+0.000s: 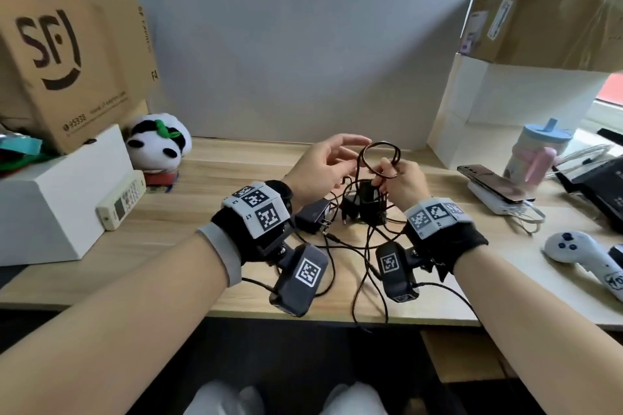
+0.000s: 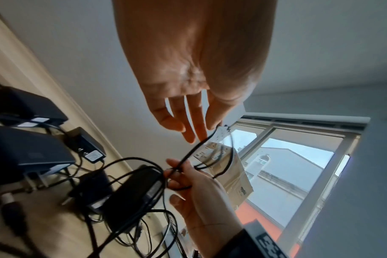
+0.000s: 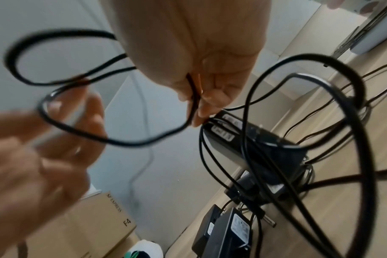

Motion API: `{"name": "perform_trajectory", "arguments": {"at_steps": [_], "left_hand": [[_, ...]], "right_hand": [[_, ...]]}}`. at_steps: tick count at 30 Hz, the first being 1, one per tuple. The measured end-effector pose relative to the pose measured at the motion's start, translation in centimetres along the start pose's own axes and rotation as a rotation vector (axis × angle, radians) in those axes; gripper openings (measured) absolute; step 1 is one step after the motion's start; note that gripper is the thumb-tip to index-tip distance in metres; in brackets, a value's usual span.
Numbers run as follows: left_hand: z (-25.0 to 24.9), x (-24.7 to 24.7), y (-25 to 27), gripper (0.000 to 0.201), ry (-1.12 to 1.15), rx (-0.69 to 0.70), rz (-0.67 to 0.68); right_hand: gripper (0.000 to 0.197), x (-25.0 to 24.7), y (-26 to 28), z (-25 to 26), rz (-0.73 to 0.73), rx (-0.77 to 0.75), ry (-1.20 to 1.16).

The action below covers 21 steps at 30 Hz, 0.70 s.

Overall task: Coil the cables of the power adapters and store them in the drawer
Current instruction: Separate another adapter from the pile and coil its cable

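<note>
- The cable (image 1: 379,158) is black, and part of it is gathered into loops held up above the desk (image 1: 209,199), near its back edge by the wall.
- The right hand (image 1: 401,184) grasps those loops, fingers curled round the bunched strands; in the right wrist view the cable (image 3: 193,97) runs down between the fingers (image 3: 212,97).
- One loop rises above the right hand and another curves to the left toward the left hand (image 1: 323,165).
- The left hand is released, its fingers spread and relaxed just beside the loops; in the left wrist view its fingertips (image 2: 188,137) are close to a strand, but I cannot tell whether they touch it.
- Below the hands the rest of the cable drops into a tangle of black leads spread over the desk, some trailing past the front edge.
- Several black adapters (image 1: 365,204) lie in that tangle, directly under the hands; one with bare metal prongs (image 1: 315,217) sits to their left.
- In the right wrist view the adapters (image 3: 239,141) lie close together with leads crossing over them.
- The drawer is not in view.
- Further left on the desk stand a panda toy (image 1: 158,141), a remote (image 1: 123,200), a white box (image 1: 57,195) and a brown carton (image 1: 74,61) on top of it.
- To the right are a phone (image 1: 492,187), a lidded cup (image 1: 536,152), a white controller (image 1: 580,253) and a taped carton (image 1: 546,17) on a white block.
</note>
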<state>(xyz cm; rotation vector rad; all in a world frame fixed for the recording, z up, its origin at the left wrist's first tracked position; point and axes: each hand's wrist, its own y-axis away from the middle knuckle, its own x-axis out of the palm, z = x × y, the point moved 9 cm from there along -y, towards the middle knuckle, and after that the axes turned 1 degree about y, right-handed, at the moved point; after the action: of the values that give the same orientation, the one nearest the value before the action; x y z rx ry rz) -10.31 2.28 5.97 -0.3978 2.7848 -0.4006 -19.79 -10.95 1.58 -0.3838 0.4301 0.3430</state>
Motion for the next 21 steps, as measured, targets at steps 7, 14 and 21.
{"name": "perform_trajectory", "arguments": {"at_steps": [7,14,21], "left_hand": [[6.0,1.1,-0.5,0.053,-0.106,-0.255,-0.009],[8.5,3.6,-0.4,0.032,0.283,-0.488,-0.065],[8.2,2.1,-0.6,0.054,0.758,-0.512,-0.086]], "right_hand": [[0.029,-1.5,1.0,1.2,-0.041,-0.145,-0.201],[0.032,-1.7,1.7,1.6,0.064,-0.202,-0.287],[0.035,-0.3,3.5,2.9,0.341,-0.137,-0.577]]}}
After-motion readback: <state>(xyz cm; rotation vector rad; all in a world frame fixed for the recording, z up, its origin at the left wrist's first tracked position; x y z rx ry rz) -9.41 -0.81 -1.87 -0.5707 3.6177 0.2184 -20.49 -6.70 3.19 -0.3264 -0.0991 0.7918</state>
